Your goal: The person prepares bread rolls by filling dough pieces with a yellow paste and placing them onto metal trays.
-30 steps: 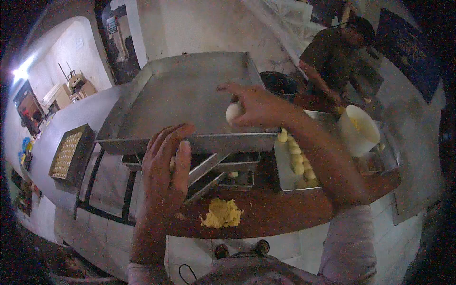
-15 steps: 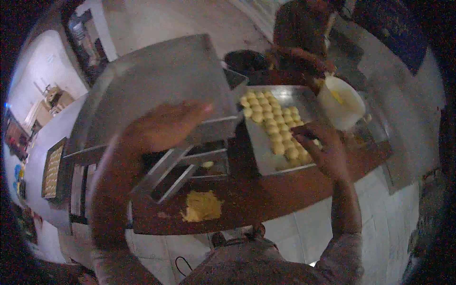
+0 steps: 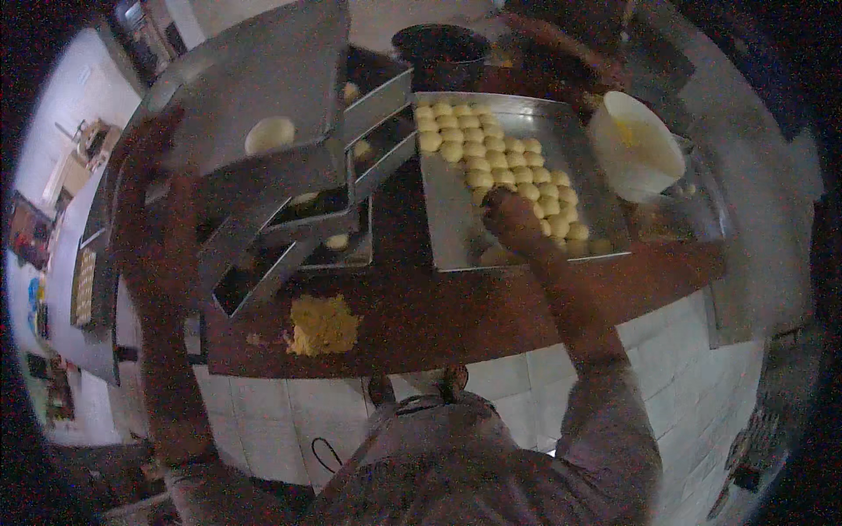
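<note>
My right hand [image 3: 513, 221] reaches into a shallow metal tray [image 3: 605, 188], its fingers drawn together at the near left side of the packed rows. Whatever they pinch, if anything, is hidden. Pale round dough balls [image 3: 474, 149] lie in close rows there. On the left, my left hand [image 3: 165, 162] is dark and smeared beside the top metal tray [image 3: 254, 70] of a stack; its fingers cannot be made out. A single round piece of dough [image 3: 269, 136] lies on that top tray near its front edge.
Beneath the top tray, more metal trays [image 3: 320, 223] sit crosswise with dough pieces inside. A crumbly yellow heap [image 3: 323, 324] lies on the brown table [image 3: 438, 320]. A white tub [image 3: 636, 145] stands right of the dough tray, a dark pot [image 3: 440, 51] behind. Another person's arm [image 3: 561, 39] extends across the far side.
My left hand has moved left from over the top tray, and the round dough piece now shows there. My right hand has shifted left across the dough balls. The whole view has shifted.
</note>
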`<state>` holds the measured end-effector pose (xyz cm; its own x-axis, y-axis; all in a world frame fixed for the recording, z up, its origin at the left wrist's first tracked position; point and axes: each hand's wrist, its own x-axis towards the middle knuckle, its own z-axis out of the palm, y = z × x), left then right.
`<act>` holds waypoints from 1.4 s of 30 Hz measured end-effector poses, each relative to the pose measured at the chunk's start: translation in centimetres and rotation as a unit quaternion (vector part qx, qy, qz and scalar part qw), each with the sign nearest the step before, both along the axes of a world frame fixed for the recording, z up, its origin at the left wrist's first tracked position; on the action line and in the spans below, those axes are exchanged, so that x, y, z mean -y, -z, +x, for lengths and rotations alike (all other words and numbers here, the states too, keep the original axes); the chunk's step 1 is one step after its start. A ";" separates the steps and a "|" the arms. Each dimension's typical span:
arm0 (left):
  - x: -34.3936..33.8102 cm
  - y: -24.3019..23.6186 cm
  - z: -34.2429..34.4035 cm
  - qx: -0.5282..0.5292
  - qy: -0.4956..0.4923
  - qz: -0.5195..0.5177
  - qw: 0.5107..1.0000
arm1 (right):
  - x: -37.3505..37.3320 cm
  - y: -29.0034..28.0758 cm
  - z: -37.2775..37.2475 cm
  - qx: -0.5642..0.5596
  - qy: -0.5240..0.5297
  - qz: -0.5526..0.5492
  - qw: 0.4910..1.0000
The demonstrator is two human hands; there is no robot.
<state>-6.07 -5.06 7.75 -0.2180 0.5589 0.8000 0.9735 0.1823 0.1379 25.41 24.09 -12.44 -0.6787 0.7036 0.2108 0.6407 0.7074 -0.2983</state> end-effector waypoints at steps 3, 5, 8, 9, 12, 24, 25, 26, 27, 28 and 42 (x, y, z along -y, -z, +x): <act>5.0 3.4 4.6 0.146 0.068 -0.006 0.987 | 5.7 -9.3 0.0 -0.146 -0.071 -0.021 0.987; 7.1 7.8 7.0 0.330 0.113 -0.080 0.934 | 9.6 -12.4 -0.5 -0.156 -0.171 -0.058 0.971; 8.3 15.3 11.3 0.589 0.151 -0.136 0.782 | 16.5 -14.0 -2.1 -0.110 -0.324 -0.133 0.930; 8.6 17.6 12.7 0.644 0.155 -0.138 0.736 | 18.2 -13.0 -2.9 -0.123 -0.338 -0.244 0.900; 11.1 20.6 13.4 0.730 0.090 -0.092 0.671 | 20.0 -7.2 -6.0 -0.161 -0.385 -0.403 0.814; 17.1 22.0 7.0 0.728 -0.034 0.005 0.685 | 20.4 3.9 -11.4 -0.047 -0.362 0.039 0.930; 16.5 21.9 7.4 0.708 -0.004 -0.008 0.706 | 20.1 4.3 -11.0 -0.035 -0.376 0.047 0.925; 15.8 21.8 7.7 0.703 0.012 -0.017 0.711 | 19.9 4.6 -10.5 -0.022 -0.386 0.038 0.921; 15.1 21.5 7.8 0.699 0.023 -0.025 0.715 | 19.7 4.1 -10.4 -0.012 -0.390 0.022 0.920; 14.3 21.2 7.9 0.702 0.032 -0.028 0.711 | 19.8 2.8 -10.5 -0.010 -0.384 -0.020 0.923; 2.0 24.5 13.7 0.288 0.129 -0.218 0.923 | 19.3 -1.2 -2.5 -0.212 -0.099 -0.333 0.914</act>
